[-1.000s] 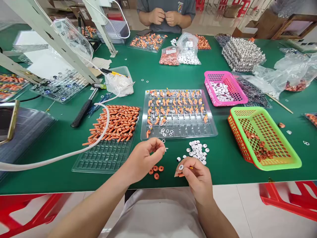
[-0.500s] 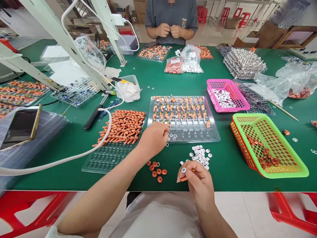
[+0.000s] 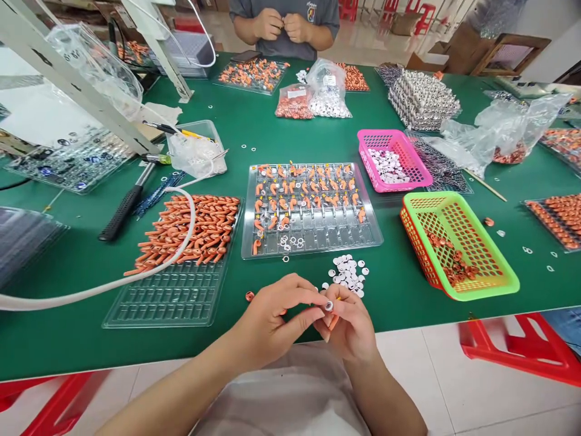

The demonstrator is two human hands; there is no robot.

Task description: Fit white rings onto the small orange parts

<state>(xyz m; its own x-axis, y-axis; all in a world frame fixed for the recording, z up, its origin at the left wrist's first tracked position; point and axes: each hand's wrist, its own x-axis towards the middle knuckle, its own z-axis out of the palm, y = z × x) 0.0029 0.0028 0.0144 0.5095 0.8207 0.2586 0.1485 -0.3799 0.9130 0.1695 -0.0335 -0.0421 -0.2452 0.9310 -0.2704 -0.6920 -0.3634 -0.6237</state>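
Head cam: R hand (image 3: pixel 353 324) pinching slim orange pc (image 3: pixel 334 322), rd white disc (image 3: pixel 329 306).

The part (image 3: pixel 334 323) is orange, its disc (image 3: pixel 329 306) white with a dark centre; the table (image 3: pixel 290 139) is green, the latticed baskets pink (image 3: pixel 414 151) and lime

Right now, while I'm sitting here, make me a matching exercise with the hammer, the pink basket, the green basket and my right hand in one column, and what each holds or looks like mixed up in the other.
Column one:
1. hammer
2. pink basket
3. green basket
4. right hand

Column two:
A. contains white discs
B. holding an orange part
C. lying on the table, black-handled
D. contains brownish-orange pieces

Right pairs: 1-C, 2-A, 3-D, 4-B.
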